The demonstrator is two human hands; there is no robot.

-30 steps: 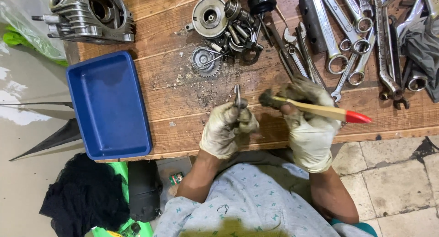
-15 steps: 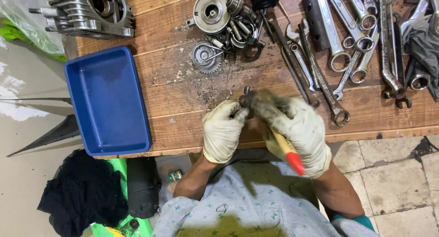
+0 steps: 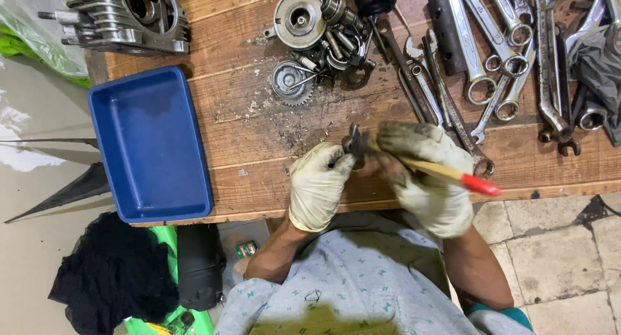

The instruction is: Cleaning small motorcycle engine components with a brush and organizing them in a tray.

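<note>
1. Head view, looking straight down at a worn wooden workbench [image 3: 259, 121]. Both hands are in dirty pale gloves, working near the front edge of the bench.

2. The left hand [image 3: 318, 185] is curled closed around a small dark metal part [image 3: 354, 143], pinching it at the fingertips so it sticks up just above the glove. The part sits over the bench, about middle of the frame, between the two hands.

3. The right hand [image 3: 424, 176] is closed around a brush with a wooden handle and red tip [image 3: 453, 173]. The handle points out to the right, the red end just past the bench edge, and the working end is right up against the metal part. The hand is a bit motion-blurred, so I can't tell the bristles clearly.

4. To the left, a blue plastic tray [image 3: 150, 144] lies on the bench, well apart from the hands.

5. Top left corner: a finned metal engine casing [image 3: 123, 18].

6. Top middle: a pile of gears and small round parts [image 3: 317, 31], with a toothed gear [image 3: 291, 83] lying nearest the hands.

7. Right side: a whole spread of wrenches [image 3: 491, 57], the nearest ones reaching down to just beside the right hand.

8. Below the bench: a black cloth [image 3: 110, 277] on the floor at lower left, and the person's light patterned shirt [image 3: 336, 290] fills the bottom.
</note>
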